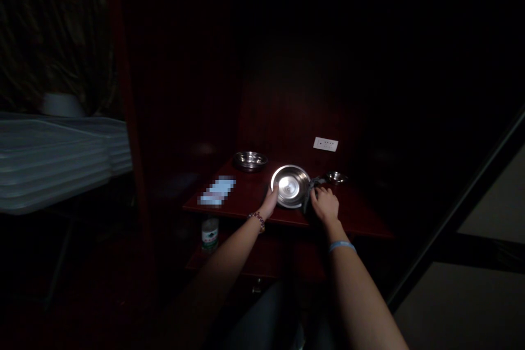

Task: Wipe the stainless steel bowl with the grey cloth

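Observation:
My left hand [269,203] grips the near left rim of a shiny metal bowl [292,187], its thumb over the edge. The bowl is tilted toward me above a dark red shelf [250,202]. At the bowl's right side, my right hand [326,204] is closed on a dark grey cloth [314,188] that touches the rim. Behind and left sits a small stack of metal bowls [250,161]. A smaller metal bowl [337,177] stands on the shelf just beyond my right hand.
A blurred-out pale rectangle [217,191] lies on the shelf's left. Below it, a bottle [209,234] stands on a lower shelf. A white socket plate [326,144] is on the back wall. Stacked translucent plastic trays [57,164] are at far left. The surroundings are very dark.

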The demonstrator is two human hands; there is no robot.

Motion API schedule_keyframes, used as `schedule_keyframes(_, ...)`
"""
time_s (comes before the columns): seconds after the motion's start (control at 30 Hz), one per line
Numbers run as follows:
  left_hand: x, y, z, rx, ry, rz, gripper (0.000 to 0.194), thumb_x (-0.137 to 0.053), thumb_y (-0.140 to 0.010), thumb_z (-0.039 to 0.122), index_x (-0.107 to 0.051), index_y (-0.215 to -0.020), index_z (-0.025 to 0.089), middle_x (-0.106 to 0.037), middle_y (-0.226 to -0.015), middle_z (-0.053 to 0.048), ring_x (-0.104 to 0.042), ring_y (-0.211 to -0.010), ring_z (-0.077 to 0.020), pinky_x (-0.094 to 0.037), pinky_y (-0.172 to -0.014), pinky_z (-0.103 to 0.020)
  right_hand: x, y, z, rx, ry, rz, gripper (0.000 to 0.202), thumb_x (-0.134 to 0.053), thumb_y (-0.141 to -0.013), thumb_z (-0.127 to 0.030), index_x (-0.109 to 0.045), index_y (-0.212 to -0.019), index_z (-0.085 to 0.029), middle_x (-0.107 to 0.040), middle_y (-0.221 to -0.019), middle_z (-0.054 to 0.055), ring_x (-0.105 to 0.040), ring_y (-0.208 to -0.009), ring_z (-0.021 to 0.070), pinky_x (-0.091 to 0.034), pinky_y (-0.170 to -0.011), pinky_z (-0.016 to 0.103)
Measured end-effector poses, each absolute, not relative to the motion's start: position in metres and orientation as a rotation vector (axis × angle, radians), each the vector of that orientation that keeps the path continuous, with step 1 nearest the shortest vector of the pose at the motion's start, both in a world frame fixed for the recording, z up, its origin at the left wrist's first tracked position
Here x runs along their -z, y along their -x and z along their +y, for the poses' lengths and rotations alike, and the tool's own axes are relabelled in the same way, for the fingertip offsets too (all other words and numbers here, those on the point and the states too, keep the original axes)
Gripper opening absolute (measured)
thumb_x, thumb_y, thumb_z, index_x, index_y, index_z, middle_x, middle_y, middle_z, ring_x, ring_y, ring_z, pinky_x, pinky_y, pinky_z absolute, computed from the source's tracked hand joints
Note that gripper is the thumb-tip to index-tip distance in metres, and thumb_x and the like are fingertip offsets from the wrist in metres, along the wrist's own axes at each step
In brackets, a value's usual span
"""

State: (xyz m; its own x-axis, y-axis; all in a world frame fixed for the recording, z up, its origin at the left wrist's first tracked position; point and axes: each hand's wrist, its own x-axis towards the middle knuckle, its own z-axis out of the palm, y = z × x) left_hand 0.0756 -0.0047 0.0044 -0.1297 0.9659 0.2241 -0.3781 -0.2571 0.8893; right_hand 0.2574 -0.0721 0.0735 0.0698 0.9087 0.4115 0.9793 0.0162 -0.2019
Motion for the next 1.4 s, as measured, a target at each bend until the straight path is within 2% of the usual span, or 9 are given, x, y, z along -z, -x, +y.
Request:
schedule_keyframes(0.17,-0.002,-0.077,-0.001,-1.601,-1.055,0.815,0.049,-0.051,-0.096,0.043,-0.051,-0.138,0.019,-0.049,-0.151,-0.013,-0.041,-0.143,-0.0261,-0.028,-0.120,-0.042,-0.075,-0.255,-0.073,-0.010,1.983,-1.729,0.068,-0.025,-0.096,-0.069,-0.060,-0.126,-0.018,-0.065,-0.124,0.017,-0.061,-0.113,0.0312,-0.046,-0.093,0.041)
schedule_keyframes(0.43,-0.006,-0.078,-0.003,-1.563,-1.041,0.758,0.045,-0.048,-0.099,0.034,-0.050,-0.136,0.009,-0.050,-0.148,-0.020,-0.047,-0.139,-0.0271,-0.034,-0.117,-0.038,-0.075,-0.251,-0.072,-0.227,2.009,-1.610,0.083,-0.035,-0.088,-0.077,-0.042,-0.142,-0.013,-0.064,-0.122,0.024,-0.064,-0.113,0.0357,-0.046,-0.095,0.045)
schedule_keyframes(0.63,-0.006,-0.078,-0.003,-1.549,-1.020,0.747,0.042,-0.050,-0.098,0.034,-0.055,-0.133,0.012,-0.054,-0.145,-0.017,-0.050,-0.136,-0.0277,-0.036,-0.117,-0.041,-0.071,-0.246,-0.071,-0.299,1.985,-1.602,0.085,-0.042,-0.086,-0.076,-0.043,-0.140,-0.009,-0.063,-0.123,0.027,-0.062,-0.116,0.0374,-0.046,-0.096,0.044)
schedule_keyframes(0.93,-0.008,-0.078,-0.006,-1.514,-0.998,0.759,0.044,-0.055,-0.095,0.040,-0.060,-0.129,0.013,-0.059,-0.140,-0.016,-0.048,-0.138,-0.0292,-0.034,-0.119,-0.043,-0.070,-0.246,-0.069,-0.324,2.004,-1.588,0.078,-0.043,-0.088,-0.071,-0.043,-0.136,-0.009,-0.064,-0.123,0.026,-0.063,-0.117,0.0364,-0.047,-0.094,0.043)
schedule_keyframes(1.13,-0.011,-0.078,-0.012,-1.491,-1.001,0.783,0.042,-0.051,-0.097,0.039,-0.063,-0.128,0.013,-0.063,-0.135,-0.017,-0.050,-0.136,-0.0293,-0.033,-0.119,-0.042,-0.072,-0.244,-0.071,-0.212,2.046,-1.558,0.085,-0.045,-0.088,-0.068,-0.029,-0.143,-0.005,-0.065,-0.119,0.026,-0.065,-0.111,0.0361,-0.048,-0.091,0.042)
schedule_keyframes(1.4,-0.012,-0.078,-0.012,-1.488,-0.998,0.776,0.044,-0.051,-0.097,0.039,-0.062,-0.127,0.009,-0.061,-0.138,-0.018,-0.050,-0.136,-0.0284,-0.031,-0.119,-0.039,-0.075,-0.239,-0.077,-0.118,2.073,-1.602,0.081,-0.049,-0.090,-0.064,-0.017,-0.148,-0.017,-0.065,-0.122,0.018,-0.066,-0.111,0.0307,-0.047,-0.094,0.040)
